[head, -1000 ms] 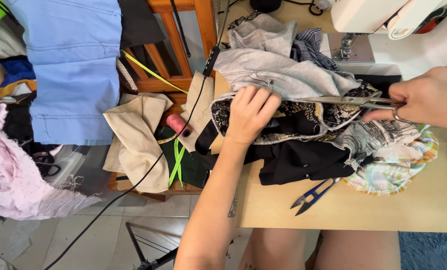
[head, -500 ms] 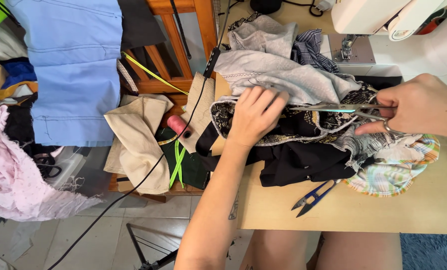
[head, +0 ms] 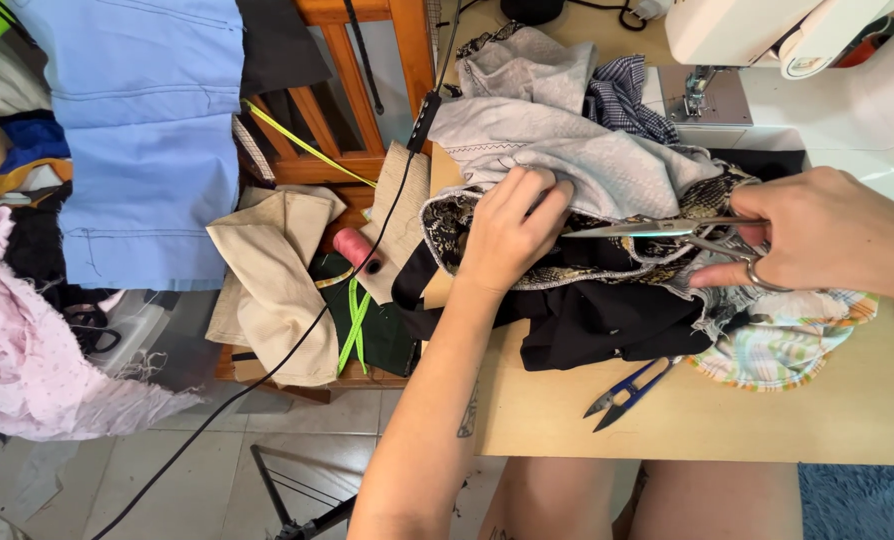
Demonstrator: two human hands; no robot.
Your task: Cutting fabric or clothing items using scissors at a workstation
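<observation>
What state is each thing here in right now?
Scissors: open, held in right hand.
Patterned cloth: bunched, pressed by left hand.
Blue snips: open, lying on table.
Pink spool: lying tilted.

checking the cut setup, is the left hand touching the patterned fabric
Touching. The head view shows the left hand pressed flat on the patterned fabric, fingers curled over its edge beside the scissors held in the right hand.

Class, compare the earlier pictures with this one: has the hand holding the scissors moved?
Yes. The right hand with the scissors has shifted left, towards the left hand, judged against the blue thread snips lying unmoved on the table.
</observation>
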